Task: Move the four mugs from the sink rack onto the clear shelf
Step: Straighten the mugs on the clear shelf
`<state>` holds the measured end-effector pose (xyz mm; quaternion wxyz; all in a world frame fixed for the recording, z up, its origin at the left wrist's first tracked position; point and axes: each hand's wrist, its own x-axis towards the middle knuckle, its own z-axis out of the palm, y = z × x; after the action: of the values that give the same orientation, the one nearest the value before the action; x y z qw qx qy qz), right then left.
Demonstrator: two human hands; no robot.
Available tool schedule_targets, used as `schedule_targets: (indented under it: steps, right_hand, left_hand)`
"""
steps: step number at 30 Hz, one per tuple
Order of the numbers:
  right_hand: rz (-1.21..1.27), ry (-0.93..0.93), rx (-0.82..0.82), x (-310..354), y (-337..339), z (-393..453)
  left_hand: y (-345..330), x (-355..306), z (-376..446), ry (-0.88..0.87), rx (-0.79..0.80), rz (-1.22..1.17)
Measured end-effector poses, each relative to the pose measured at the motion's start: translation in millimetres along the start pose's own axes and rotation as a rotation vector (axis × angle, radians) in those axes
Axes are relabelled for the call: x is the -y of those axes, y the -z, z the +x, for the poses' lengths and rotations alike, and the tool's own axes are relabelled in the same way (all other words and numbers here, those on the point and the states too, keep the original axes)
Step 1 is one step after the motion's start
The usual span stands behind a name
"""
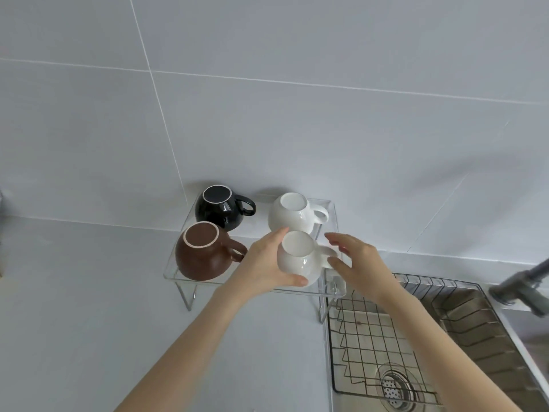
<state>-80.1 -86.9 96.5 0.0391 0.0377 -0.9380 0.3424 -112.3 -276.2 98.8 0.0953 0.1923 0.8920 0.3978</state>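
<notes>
Several mugs stand upside down on the clear shelf (175, 270): a black mug (218, 211) at the back left, a brown mug (202, 257) at the front left, a white mug (292, 215) at the back right. A second white mug (300, 260) sits at the front right corner. My left hand (267, 266) wraps its left side, thumb at its lower rim. My right hand (356, 263) hovers just right of its handle, fingers spread, holding nothing. The wire sink rack (371, 337) holds no mugs.
The steel sink (481, 346) with its drain (395, 385) lies at the lower right under the rack. A grey faucet (523, 286) juts in from the right edge. Grey counter (89, 307) spreads left of the shelf; a tiled wall rises behind.
</notes>
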Motion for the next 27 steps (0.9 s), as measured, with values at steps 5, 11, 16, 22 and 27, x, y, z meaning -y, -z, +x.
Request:
schedule_targets:
  steps: [5, 11, 16, 22, 27]
  right_hand:
    - [0.053, -0.029, -0.07, -6.2, -4.4, -1.7]
    - [0.048, 0.005, -0.104, -6.0, -7.6, 3.1]
    - [0.054, 0.023, -0.125, -4.5, -11.4, 4.3]
    - [0.067, 0.027, -0.126, -4.6, -12.7, 3.9]
    - [0.076, 0.023, -0.13, -4.6, -12.7, 2.6]
  left_hand:
    - [-4.8, 2.8, 4.4, 0.029, -0.076, 0.008]
    - [-2.4, 9.0, 6.3, 0.038, -0.09, -0.005]
    - [0.8, 14.5, 7.3, 0.057, -0.083, 0.001]
    - [1.1, 16.2, 7.6, 0.065, -0.073, -0.009]
    - [0.2, 18.6, 7.3, 0.083, -0.075, -0.016]
